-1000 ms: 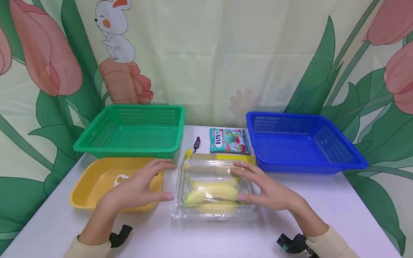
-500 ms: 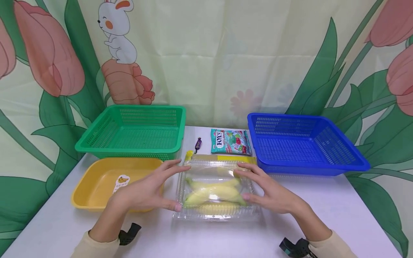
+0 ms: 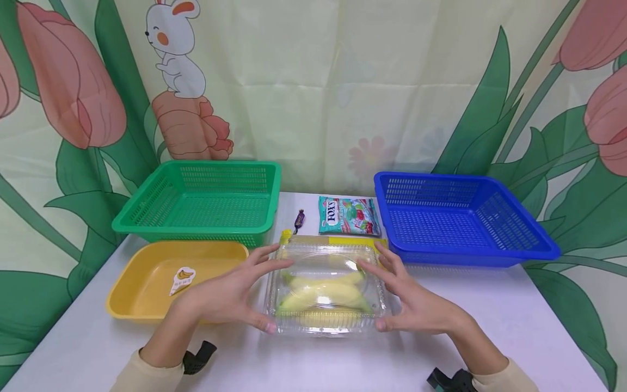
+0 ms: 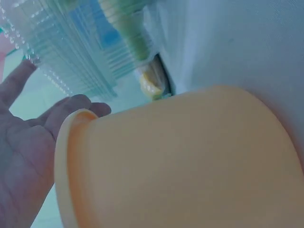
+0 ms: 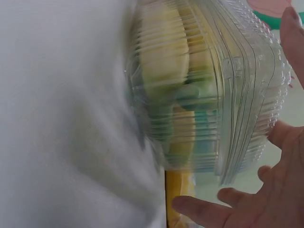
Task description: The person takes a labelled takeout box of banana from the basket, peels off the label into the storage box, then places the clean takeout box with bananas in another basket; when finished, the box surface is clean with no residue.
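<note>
Found clear plastic container [image 3: 325,329], with bananas [image 3: 323,296] inside, midway between left and right edges of tabletop [image 3: 323,365]. Recorded left hand [image 3: 227,296] at container's left side and right hand [image 3: 413,307] at right side, with each grip spread and unclosed; could not tell whether touching. Noted yellow tray [image 3: 152,277] by left edge, green basket [image 3: 215,211] at back left corner, blue basket [image 3: 441,222] at back right corner, Fox's bag [image 3: 349,216] near back edge.
</note>
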`<action>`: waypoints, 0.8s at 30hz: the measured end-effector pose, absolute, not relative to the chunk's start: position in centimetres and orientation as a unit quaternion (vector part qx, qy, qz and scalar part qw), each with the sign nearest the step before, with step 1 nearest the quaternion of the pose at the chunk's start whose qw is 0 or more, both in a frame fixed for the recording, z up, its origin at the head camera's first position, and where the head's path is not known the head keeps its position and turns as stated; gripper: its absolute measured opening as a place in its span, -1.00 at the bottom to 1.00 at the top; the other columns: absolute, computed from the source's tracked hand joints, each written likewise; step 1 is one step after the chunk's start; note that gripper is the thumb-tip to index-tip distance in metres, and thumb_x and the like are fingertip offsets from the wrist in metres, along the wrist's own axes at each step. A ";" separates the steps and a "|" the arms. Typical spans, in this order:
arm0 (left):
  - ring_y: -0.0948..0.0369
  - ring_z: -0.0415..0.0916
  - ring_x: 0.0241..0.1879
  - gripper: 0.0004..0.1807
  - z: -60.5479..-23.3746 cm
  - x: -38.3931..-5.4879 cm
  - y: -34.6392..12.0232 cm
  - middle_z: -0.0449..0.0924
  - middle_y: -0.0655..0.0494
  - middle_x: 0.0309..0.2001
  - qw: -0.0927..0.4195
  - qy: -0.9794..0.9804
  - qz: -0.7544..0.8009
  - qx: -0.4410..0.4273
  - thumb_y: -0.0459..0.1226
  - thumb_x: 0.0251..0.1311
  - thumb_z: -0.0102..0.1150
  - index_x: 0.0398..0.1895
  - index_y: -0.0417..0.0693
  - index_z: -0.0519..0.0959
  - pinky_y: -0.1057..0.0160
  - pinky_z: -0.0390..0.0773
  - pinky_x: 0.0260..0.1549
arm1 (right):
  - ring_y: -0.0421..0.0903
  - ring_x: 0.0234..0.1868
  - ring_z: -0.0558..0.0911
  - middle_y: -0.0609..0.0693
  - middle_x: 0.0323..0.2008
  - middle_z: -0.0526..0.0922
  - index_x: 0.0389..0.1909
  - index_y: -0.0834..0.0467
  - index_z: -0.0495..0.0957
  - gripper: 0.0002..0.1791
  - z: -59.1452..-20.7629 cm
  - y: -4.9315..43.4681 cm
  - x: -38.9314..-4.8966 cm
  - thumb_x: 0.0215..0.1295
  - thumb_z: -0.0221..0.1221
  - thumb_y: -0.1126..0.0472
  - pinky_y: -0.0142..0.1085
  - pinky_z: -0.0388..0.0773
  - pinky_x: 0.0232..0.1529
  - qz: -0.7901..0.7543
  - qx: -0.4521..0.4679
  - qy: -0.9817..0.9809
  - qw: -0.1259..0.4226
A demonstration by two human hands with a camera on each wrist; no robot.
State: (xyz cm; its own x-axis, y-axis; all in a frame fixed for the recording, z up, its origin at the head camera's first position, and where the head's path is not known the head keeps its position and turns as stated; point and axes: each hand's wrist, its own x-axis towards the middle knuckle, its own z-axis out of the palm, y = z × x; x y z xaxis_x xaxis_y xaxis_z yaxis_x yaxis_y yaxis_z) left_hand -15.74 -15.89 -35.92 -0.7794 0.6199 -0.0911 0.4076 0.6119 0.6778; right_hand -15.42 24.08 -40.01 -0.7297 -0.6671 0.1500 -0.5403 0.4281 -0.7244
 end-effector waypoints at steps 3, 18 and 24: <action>-0.16 -0.11 0.59 0.16 -36.1 -15.9 -15.6 -0.35 0.16 0.67 0.164 0.884 0.327 0.290 0.20 -0.18 0.62 0.57 0.49 0.21 -0.26 0.43 0.28 | 0.56 0.51 -0.02 -0.01 0.63 -0.52 0.67 -0.07 -0.04 0.14 -40.2 24.2 -15.2 0.20 0.44 -0.13 0.35 0.56 0.07 -0.409 -0.352 0.837 0.095; -0.10 -0.06 0.58 0.04 -36.9 -16.0 -15.0 -0.45 0.22 0.67 0.186 0.860 0.381 0.283 0.11 -0.03 0.59 0.55 0.36 0.26 -0.03 0.63 0.11 | 0.50 0.44 0.23 -0.09 0.64 -0.41 0.65 -0.16 0.02 0.19 -40.7 24.2 -14.6 0.08 0.55 0.06 0.10 0.68 0.01 -0.401 -0.328 0.852 0.076; -0.04 0.07 0.54 0.00 -37.0 -15.8 -15.3 -0.41 0.31 0.66 0.157 0.866 0.375 0.289 0.15 -0.02 0.57 0.53 0.42 0.28 0.14 0.67 0.07 | 0.41 0.46 0.28 -0.07 0.64 -0.31 0.62 -0.16 0.11 0.13 -39.6 23.8 -14.4 0.08 0.56 -0.01 0.07 0.64 0.10 -0.399 -0.314 0.858 0.076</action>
State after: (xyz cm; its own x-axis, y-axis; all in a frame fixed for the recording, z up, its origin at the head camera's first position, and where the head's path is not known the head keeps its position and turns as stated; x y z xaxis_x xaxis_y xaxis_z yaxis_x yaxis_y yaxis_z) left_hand -15.83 -15.28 -37.01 -0.7831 0.6194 -0.0554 0.3833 0.5510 0.7413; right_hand -14.40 23.80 -39.59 -0.7915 -0.5994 0.1198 -0.4777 0.4844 -0.7329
